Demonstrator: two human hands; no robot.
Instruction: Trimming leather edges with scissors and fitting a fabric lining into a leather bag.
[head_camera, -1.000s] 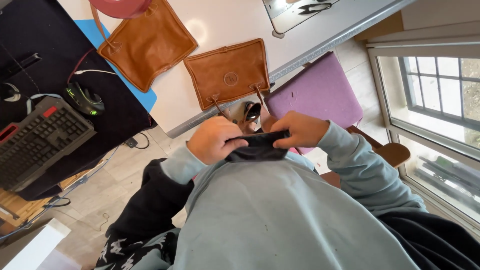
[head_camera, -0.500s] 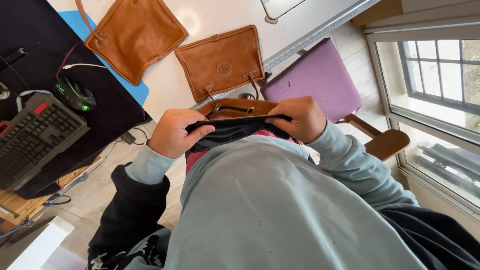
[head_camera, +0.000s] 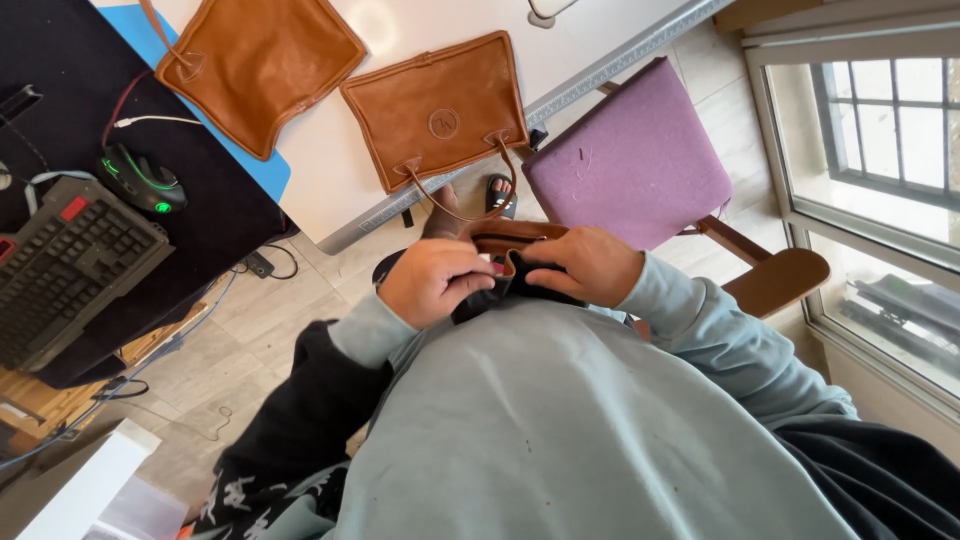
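Gripping the brown bag (head_camera: 515, 240) against the chest, left hand (head_camera: 432, 283) and right hand (head_camera: 588, 266) have fingers clamped on its dark lining; even tension should prevent bunching.

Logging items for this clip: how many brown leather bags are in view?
3. One bag lies on the table's left, one beside it at the table edge, and one is gripped by the left hand and right hand, mostly hidden.
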